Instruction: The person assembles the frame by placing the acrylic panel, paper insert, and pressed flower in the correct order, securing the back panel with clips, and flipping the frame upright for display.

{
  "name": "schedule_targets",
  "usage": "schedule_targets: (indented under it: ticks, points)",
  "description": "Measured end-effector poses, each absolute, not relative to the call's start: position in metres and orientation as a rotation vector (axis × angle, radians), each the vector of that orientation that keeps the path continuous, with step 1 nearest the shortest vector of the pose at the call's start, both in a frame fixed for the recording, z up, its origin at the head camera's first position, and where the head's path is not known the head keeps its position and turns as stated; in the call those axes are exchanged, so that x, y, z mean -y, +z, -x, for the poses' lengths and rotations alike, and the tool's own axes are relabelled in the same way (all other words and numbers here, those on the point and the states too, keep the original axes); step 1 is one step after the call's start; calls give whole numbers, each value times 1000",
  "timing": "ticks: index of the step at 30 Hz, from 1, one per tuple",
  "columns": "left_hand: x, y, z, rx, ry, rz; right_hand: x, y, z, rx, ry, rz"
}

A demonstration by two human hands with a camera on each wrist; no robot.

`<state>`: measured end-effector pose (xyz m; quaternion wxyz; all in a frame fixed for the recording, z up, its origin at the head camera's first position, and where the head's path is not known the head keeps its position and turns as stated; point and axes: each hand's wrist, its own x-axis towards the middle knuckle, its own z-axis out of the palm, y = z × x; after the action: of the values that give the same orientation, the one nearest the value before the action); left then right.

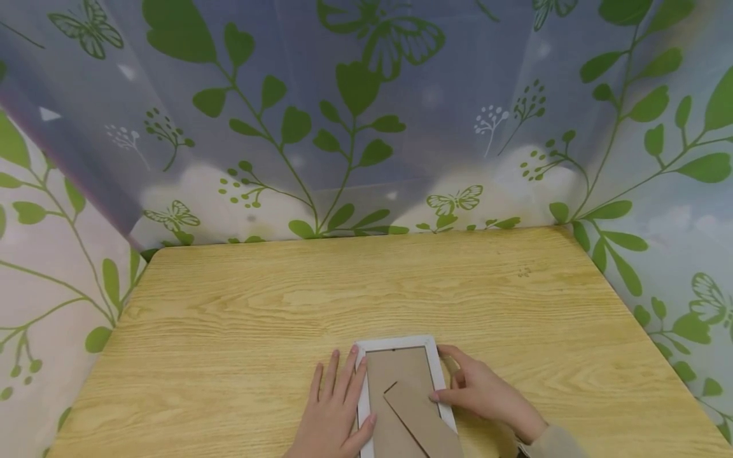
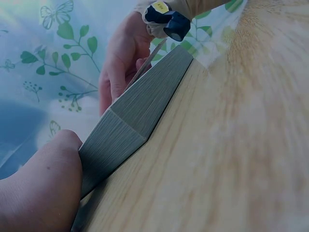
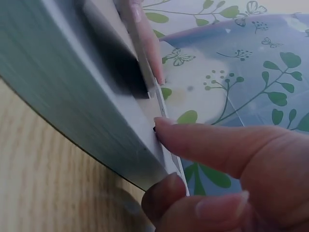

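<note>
Fingers of the left hand (image 1: 335,407) are spread straight, partly over the frame (image 1: 395,343), partly over the table (image 1: 240,305); nothing is gripped by them. By the right hand (image 1: 481,388) the right rail (image 1: 435,370) is held between the thumb (image 3: 207,142) and bent fingers. The frame is laid back side up on the table, between the two hands, with the back (image 1: 401,366) seated inside it.

Work at the back's right edge is judged to be the step in hand: the frame is steadied from the left and its edge attended to by the right thumb. For the next move, firm thumb pressure seems called for, with sliding prevented by the left hand.

In the right wrist view a small dark spot (image 3: 155,129) is shown at the thumb's tip, perhaps a catch; in the head view it cannot be made out. In both wrist views the strut (image 1: 420,413) is seen raised off the back, whereas from above it could be taken for flat. The frame's deep side (image 2: 154,92) is shown only by the wrist cameras.
</note>
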<state>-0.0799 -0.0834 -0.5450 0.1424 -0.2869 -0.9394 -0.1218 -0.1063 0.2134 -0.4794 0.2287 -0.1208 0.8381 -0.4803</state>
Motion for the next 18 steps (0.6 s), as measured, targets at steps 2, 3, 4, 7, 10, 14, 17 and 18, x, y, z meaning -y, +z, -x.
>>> schedule_targets:
  ticks: [2, 3, 4, 7, 10, 14, 17, 18]
  points:
    - [83, -545, 80, 2714, -354, 828, -212, -479, 107, -2312, -1319, 342]
    - [83, -545, 80, 2714, -356, 828, -212, -478, 108, -2305, -1323, 341]
    - [83, -545, 80, 2711, -358, 826, -212, -478, 108, -2299, -1324, 343]
    - [83, -545, 80, 2707, -363, 824, -212, -478, 110, -2263, -1326, 325]
    - [82, -546, 80, 2705, -355, 821, -212, -478, 112, -2231, -1326, 309]
    - [81, -546, 80, 2697, -342, 819, -211, -478, 113, -2206, -1332, 322]
    - [81, -546, 79, 2683, -341, 817, -211, -478, 113, -2199, -1338, 334]
    - [81, -546, 79, 2679, -344, 816, -211, -478, 113, -2199, -1337, 332]
